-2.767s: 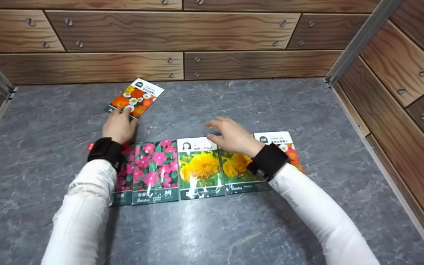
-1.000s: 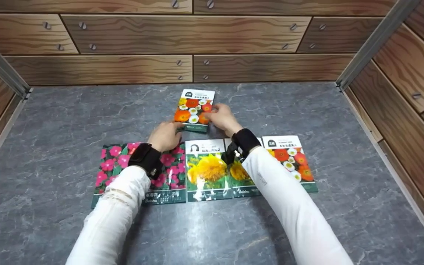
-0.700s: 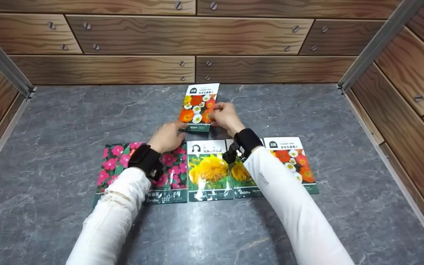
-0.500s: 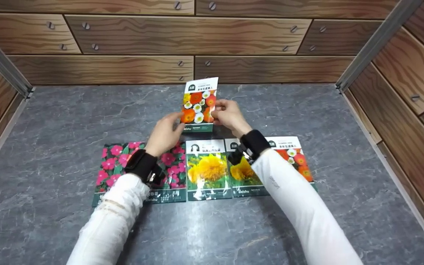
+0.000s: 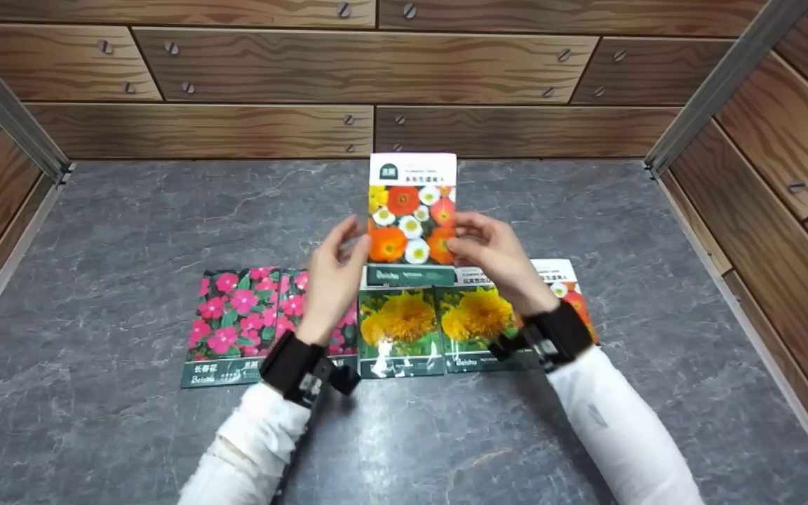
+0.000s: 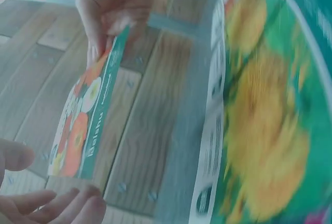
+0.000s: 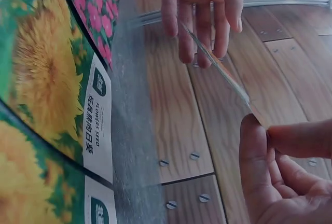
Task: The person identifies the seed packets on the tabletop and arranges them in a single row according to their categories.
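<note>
A poppy seed packet [image 5: 411,221] with orange, red and white flowers is held up in front of me, tilted, its lower end overlapping the row of packets in the head view. My right hand [image 5: 506,259] pinches its right edge between thumb and fingers; the right wrist view shows this pinch at the packet edge [image 7: 223,71]. Beside the left edge is my left hand [image 5: 334,280], thumb and fingers parted. In the left wrist view, its loose fingers [image 6: 78,206] lie close to the packet's corner, not closed round it.
On the grey marbled surface [image 5: 130,231] several packets lie in a row: pink-flowered packets [image 5: 239,308] at left, yellow sunflower packets [image 5: 400,326] in the middle, another poppy packet [image 5: 576,298] at right, partly behind my right arm. Wood-patterned panels [image 5: 271,130] stand behind and at the sides.
My left hand brought the poppy packet from the far left to the middle, where my right hand took its right edge. It has since risen off the surface, nearer to me and slightly rightward.
</note>
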### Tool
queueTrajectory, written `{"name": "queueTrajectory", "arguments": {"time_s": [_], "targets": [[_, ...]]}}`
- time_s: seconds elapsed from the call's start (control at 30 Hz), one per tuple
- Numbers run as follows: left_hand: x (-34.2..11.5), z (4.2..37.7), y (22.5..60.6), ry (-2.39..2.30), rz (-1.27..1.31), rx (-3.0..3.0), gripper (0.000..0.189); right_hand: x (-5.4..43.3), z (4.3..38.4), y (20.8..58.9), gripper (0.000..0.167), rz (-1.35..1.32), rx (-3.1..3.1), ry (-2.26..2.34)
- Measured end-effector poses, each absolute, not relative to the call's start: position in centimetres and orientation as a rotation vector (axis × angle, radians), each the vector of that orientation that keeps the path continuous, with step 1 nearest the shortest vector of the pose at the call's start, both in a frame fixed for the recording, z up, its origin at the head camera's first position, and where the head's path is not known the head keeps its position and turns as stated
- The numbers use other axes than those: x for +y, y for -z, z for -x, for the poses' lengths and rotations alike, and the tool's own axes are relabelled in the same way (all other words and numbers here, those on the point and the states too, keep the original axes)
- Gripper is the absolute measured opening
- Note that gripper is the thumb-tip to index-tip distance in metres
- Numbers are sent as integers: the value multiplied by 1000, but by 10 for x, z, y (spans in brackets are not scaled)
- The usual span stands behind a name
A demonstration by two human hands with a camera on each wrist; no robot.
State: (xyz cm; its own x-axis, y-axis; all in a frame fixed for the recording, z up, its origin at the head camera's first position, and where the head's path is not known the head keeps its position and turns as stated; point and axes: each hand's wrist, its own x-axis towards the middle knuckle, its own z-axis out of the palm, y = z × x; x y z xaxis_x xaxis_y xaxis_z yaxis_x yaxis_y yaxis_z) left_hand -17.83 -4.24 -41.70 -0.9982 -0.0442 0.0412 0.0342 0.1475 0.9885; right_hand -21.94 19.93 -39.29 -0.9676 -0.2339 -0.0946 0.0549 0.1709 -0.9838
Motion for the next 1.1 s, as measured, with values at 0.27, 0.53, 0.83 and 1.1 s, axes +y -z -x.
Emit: {"name": "queueTrajectory", "arguments": {"time_s": [0.27, 0.53, 0.83, 1.1], "targets": [[-18, 154, 419, 2011, 84, -2227, 42, 224, 191, 393, 43, 209, 2311, 1822], [0, 140, 429, 1957, 134, -2187, 39, 239, 178, 391, 40, 232, 2406, 1690], [13, 133, 434, 1931, 173, -2250, 40, 245, 180, 388, 32, 226, 2591, 1648], [23, 129, 434, 1914, 183, -2294, 45, 254, 177, 387, 33, 212, 2600, 1657]]}}
